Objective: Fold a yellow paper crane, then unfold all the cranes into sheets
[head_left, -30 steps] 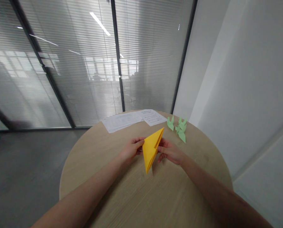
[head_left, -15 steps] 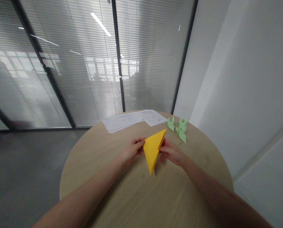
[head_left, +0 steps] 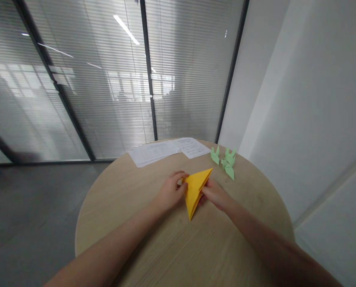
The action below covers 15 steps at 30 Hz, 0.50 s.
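A yellow sheet of paper (head_left: 195, 185), folded into a triangle with layers parting along its right edge, is held over the table between my two hands. My left hand (head_left: 173, 189) pinches its left corner, the fingers curled over the top. On the other side my right hand (head_left: 215, 193) grips the layered edge, and some of its fingers are hidden between or behind the layers. One point of the triangle faces down toward me, another up to the right.
Green folded-paper figures (head_left: 228, 159) stand at the back right of the round wooden table (head_left: 166, 255). Printed white sheets (head_left: 156, 152) lie along its far edge. Beyond are a glass partition with blinds (head_left: 112, 99) and, at right, a white wall (head_left: 324, 99).
The yellow paper has tilted and lowered slightly, and its right-hand layers have spread apart. My left hand has rolled over its corner; my right fingers have moved in among the layers.
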Tool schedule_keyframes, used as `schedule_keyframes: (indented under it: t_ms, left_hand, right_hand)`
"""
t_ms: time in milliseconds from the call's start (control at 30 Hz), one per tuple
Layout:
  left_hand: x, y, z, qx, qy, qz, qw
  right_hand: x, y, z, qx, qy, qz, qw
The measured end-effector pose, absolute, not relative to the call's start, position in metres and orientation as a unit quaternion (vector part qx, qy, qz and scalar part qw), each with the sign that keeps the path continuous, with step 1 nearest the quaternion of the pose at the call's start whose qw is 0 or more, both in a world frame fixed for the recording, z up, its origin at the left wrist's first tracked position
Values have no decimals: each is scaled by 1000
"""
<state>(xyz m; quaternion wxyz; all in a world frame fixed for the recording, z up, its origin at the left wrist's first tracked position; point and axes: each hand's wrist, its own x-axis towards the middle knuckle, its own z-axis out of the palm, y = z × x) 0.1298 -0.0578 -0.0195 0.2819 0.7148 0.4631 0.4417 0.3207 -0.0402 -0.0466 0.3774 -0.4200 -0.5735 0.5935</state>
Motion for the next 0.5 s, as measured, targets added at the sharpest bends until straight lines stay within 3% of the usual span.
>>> schedule_keyframes:
  t_ms: [333, 500]
  left_hand:
    - [140, -80, -13, 725, 451, 384, 352]
    - [143, -77, -21, 721, 460, 389, 343]
  right_hand:
    - [327, -28, -54, -441, -604, 476, 462]
    - [325, -28, -58, -453, -643, 425, 448]
